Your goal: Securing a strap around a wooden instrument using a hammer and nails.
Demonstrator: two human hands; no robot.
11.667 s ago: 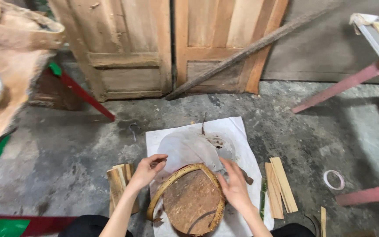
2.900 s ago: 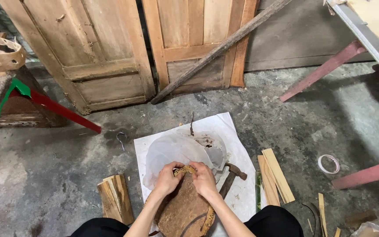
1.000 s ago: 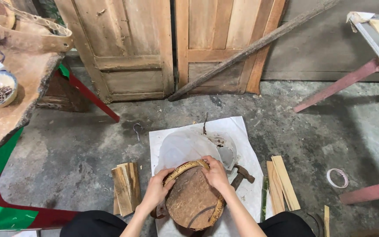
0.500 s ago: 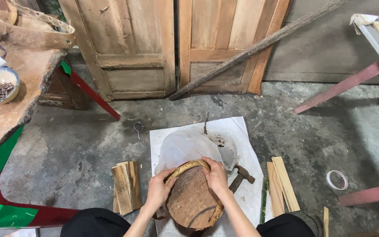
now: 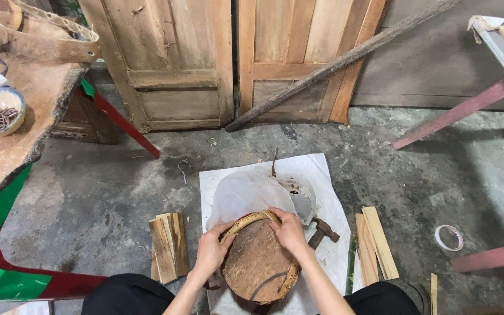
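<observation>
Basket-like round tray (image 5: pixel 258 265), bamboo-rimmed, rests on the white sheet (image 5: pixel 328 181) between the person's knees. Left hand (image 5: pixel 211 252) curls closed on its left rim; right hand (image 5: pixel 290 230) grips the top rim. They seem to be fitting the hoop; pressing it on evenly comes next.

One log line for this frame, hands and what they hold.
left hand: grips tray rim | right hand: grips far rim | hammer: on sheet, right | wood pieces: left

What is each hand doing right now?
Left hand: closed on the round brown bamboo-rimmed tray.
Right hand: gripping the tray's top rim.
</observation>
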